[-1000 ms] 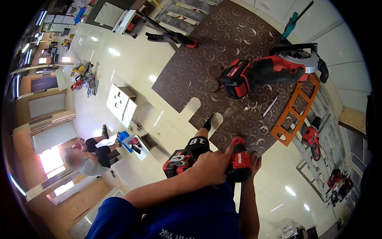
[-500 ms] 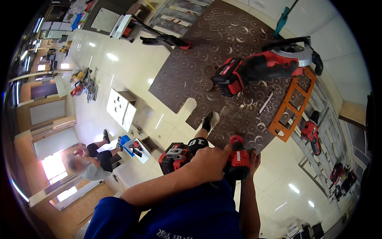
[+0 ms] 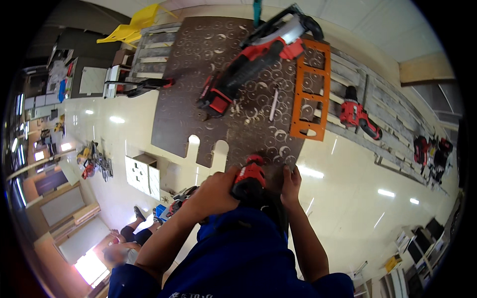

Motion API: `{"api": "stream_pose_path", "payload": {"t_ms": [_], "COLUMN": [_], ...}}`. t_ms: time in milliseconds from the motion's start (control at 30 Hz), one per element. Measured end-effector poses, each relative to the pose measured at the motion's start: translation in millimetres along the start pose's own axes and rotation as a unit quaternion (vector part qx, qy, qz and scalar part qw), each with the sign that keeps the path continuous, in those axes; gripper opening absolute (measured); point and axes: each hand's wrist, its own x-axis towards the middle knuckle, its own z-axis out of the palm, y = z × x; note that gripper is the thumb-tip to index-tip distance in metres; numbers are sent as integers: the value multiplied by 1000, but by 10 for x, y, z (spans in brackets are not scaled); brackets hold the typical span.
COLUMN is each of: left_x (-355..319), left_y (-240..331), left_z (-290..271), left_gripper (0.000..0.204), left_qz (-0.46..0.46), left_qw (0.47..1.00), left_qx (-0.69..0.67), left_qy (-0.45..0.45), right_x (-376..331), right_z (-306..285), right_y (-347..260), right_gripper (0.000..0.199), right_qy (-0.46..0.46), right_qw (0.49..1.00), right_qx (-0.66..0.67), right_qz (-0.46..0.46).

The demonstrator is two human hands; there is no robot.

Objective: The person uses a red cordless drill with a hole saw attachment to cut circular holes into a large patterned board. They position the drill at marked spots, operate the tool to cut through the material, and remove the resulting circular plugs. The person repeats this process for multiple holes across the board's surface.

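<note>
My left hand [image 3: 213, 194] is wrapped round the handle of a red and black cordless drill [image 3: 248, 183]. Its red round front end [image 3: 255, 159] meets the near edge of a brown board [image 3: 174, 116], and its battery [image 3: 181, 199] sticks out to the left of my wrist. At the board's near right corner, my right hand [image 3: 290, 185] closes its thumb and fingers on the edge; the underside is hidden. Printed circles cover the board, and two rounded notches cut into its near edge left of the drill.
A red and black saw [image 3: 253, 59] lies on the board beside a white pen-like stick [image 3: 274, 104] and an orange template [image 3: 310, 92]. Another red drill [image 3: 353, 113] rests on the grey pallet [image 3: 370, 92] to the right. A person [image 3: 130, 248] sits at the lower left.
My view has turned, so the board and tools appear rotated and farther left. Both hands keep their places on the drill and the board; the drill's front end stays at the near edge.
</note>
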Motion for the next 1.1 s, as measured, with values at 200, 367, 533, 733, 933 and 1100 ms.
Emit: {"api": "stream_pose_path", "payload": {"t_ms": [200,367,533,733,933,1100], "left_x": [1,22,56,63,51,39], "left_y": [-37,37,51,50,24,4], "left_z": [-15,-1,6,14,69,105], "left_gripper": [40,40,45,47,47,37], "left_qz": [21,21,32,-16,12,2], "left_qw": [999,999,999,999,1000,1000], "left_qx": [-46,-33,-28,-34,-15,-27], "left_qy": [3,3,-2,8,-11,11], "right_x": [50,82,74,116,192,189], "right_z": [9,-43,-42,-102,-57,-11], "right_y": [-47,-21,-15,-56,-23,-43], "right_gripper": [26,28,30,35,31,31], "right_qy": [-49,-67,-61,-40,-50,-36], "right_qw": [997,997,998,993,990,990], "right_qx": [48,31,6,-56,-78,-86], "right_qz": [42,20,-6,-99,-104,-109]}}
